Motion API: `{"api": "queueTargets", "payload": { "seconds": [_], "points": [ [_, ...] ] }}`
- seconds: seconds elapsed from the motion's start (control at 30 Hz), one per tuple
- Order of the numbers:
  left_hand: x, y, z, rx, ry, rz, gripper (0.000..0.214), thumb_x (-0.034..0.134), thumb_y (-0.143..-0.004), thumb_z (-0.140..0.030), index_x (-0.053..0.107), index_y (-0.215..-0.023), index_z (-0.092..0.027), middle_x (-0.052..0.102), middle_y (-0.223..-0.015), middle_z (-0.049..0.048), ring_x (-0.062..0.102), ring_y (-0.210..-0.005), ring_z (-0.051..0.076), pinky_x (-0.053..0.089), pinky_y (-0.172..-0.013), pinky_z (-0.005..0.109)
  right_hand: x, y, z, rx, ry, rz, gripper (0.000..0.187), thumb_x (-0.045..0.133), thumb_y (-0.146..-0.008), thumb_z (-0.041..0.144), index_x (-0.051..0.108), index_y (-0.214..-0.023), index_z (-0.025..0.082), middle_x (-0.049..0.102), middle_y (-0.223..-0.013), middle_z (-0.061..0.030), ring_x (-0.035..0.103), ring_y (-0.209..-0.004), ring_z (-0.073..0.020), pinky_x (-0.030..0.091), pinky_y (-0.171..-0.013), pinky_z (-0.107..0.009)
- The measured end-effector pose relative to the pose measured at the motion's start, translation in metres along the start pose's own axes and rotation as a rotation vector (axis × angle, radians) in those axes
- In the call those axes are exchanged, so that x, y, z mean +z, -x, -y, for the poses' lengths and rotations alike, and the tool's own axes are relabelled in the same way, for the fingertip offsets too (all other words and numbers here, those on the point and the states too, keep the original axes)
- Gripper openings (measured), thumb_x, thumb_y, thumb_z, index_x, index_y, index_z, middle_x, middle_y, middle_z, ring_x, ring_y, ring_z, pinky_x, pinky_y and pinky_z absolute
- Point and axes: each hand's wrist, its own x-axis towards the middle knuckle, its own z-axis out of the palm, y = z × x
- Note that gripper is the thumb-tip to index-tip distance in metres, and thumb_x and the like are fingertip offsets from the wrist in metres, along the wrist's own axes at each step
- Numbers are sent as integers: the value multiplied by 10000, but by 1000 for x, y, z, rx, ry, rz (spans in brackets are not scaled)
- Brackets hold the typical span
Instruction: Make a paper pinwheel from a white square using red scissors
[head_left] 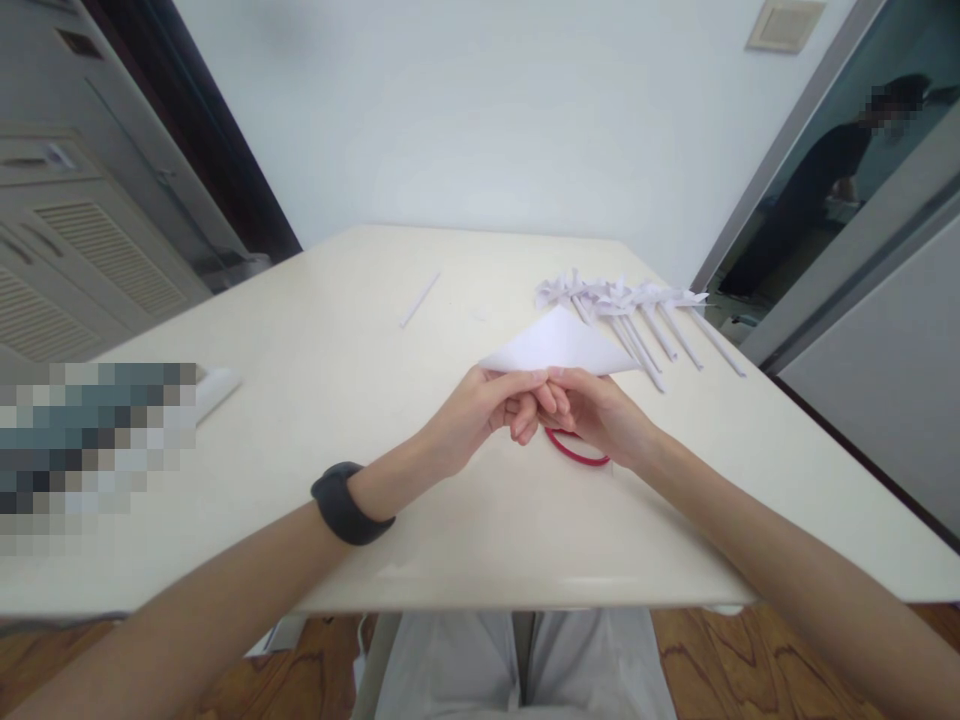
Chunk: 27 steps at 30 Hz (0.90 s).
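A white sheet of paper, folded into a triangle, is held up over the cream table. My left hand pinches its near edge, fingers closed on the paper. My right hand grips the same edge from the right, fingers curled and touching the left hand's fingers. A black band sits on my left wrist. Something red and looped, perhaps scissor handles, lies on the table under my right hand, mostly hidden.
Several white paper pinwheels on sticks lie in a row at the back right. A single white stick lies at the back centre. A white object lies at the left. A person stands beyond the doorway, right.
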Motion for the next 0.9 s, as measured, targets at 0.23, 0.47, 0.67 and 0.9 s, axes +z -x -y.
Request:
{"api": "queueTargets", "payload": {
  "seconds": [0.23, 0.47, 0.67, 0.9],
  "points": [
    [-1, 0, 1, -1, 4, 21, 305, 483, -864, -229, 614, -611, -118, 485, -426, -31, 436, -418, 68, 369, -479, 218, 0, 0, 1, 9, 3, 12, 419, 495, -856, 371, 491, -486, 174, 490, -546, -3, 419, -512, -112, 380, -596, -273],
    [-1, 1, -1, -9, -34, 28, 305, 480, -864, -232, 600, -605, -126, 464, -385, -43, 454, -388, 70, 370, -479, 217, 0, 1, 0, 15, -89, 66, 409, 434, -893, 308, 474, -509, 171, 418, -508, 18, 393, -498, -102, 339, -581, -264],
    [1, 2, -3, -15, -51, 26, 317, 456, -873, -239, 589, -606, -132, 446, -366, -52, 456, -372, 67, 366, -471, 211, 1, 1, 0, 49, -165, 92, 395, 418, -897, 302, 423, -522, 179, 394, -467, 29, 368, -492, -107, 336, -593, -275],
    [0, 2, -3, -24, -40, 26, 331, 439, -872, -223, 577, -586, -130, 437, -359, -56, 459, -361, 62, 375, -476, 205, 1, 1, 1, 45, -200, 115, 399, 391, -909, 276, 437, -526, 173, 412, -481, 25, 358, -501, -103, 344, -611, -277]
  ]
}}
